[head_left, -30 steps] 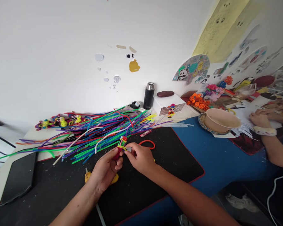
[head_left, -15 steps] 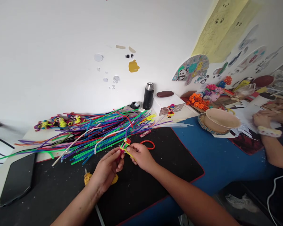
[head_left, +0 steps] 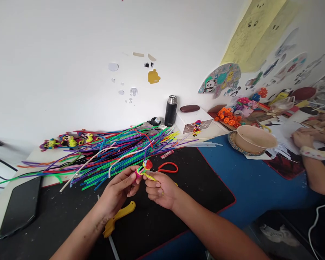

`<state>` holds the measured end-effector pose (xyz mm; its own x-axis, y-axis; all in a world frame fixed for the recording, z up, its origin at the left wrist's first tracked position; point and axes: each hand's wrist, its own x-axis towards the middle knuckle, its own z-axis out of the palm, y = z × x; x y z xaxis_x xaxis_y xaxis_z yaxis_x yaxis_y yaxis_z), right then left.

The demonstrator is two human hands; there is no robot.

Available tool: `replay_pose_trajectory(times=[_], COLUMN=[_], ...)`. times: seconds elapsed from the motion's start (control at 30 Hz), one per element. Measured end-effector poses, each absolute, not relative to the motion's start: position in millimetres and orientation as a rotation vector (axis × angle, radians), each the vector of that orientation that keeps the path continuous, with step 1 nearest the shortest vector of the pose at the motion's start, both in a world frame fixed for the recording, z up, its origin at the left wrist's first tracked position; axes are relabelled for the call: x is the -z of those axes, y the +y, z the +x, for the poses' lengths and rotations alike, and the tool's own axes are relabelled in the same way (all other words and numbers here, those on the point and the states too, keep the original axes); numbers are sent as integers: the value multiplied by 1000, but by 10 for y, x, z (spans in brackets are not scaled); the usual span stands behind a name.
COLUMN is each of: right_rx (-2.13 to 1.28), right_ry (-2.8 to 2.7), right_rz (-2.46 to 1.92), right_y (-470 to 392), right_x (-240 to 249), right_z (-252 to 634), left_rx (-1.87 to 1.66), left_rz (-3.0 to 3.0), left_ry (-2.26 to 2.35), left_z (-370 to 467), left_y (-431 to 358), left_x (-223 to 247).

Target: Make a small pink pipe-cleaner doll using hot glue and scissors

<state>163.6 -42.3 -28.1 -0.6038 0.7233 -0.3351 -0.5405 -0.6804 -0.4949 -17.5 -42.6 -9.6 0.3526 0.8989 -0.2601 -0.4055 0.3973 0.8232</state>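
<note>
The small, bright, fuzzy-wire figure [head_left: 147, 165] now tips more to the right. The left hand [head_left: 117, 191] pinches its pink part; the right hand [head_left: 164, 191] pinches a thin yellow fuzzy strand [head_left: 151, 177].

Looks moderately bright and softly lit, palest across the wall [head_left: 70, 83], dark below the near right edge of the desk [head_left: 219, 166]. Casts only soft shadows. Reads fairly sharp mid-view; stretches and blurs toward the right border.

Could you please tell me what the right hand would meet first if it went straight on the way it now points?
Most likely the small pipe-cleaner figure held in the left hand, just by the fingertips of the right hand, though this single view leaves depth unclear.
</note>
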Motion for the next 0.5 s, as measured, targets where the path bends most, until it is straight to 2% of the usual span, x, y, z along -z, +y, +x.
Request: replay_pose_trajectory(times=[0.13, 0.5], right_rx=[-2241, -1492], right_ry=[-508, -1179], right_rz=[-640, -1049], right_y=[-436, -387], right_x=[287, 444], right_z=[1593, 1667], left_rx=[-907, -941], left_rz=[700, 584], left_ry=[784, 861], left_z=[-248, -154], left_y=[-380, -385], left_x=[38, 34])
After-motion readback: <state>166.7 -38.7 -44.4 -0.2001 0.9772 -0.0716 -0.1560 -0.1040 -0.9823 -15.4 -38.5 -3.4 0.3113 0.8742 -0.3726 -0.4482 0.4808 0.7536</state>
